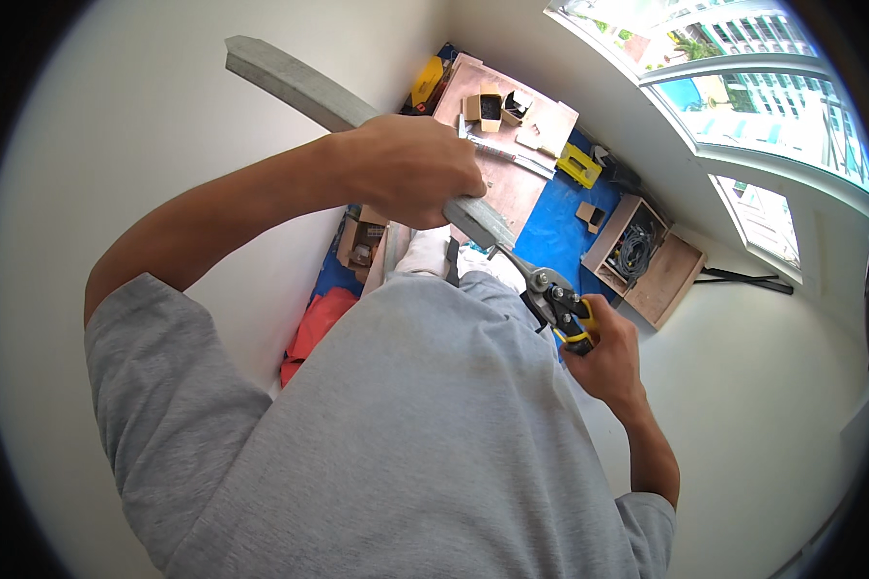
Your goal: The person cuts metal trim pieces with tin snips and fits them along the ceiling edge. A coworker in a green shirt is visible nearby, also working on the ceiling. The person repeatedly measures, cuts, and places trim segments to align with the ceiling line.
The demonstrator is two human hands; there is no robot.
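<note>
My left hand [410,169] is wrapped round a long grey metal channel [294,82], which slants from the upper left down toward the middle. In my right hand [603,352] is a pair of tin snips [552,297] with black and yellow handles. The jaws of the snips meet the lower right end of the channel; whether they are closed on the metal is too small to tell. A short piece of metal sticks out beside the jaws.
Below lies a wooden board [521,198] bearing a hammer [492,150] and small open boxes [490,108]. A blue sheet [555,236] covers the floor. A yellow tool case [577,166], a wooden box of cable [637,246] and a red cloth [317,323] lie around; windows [763,106] are at right.
</note>
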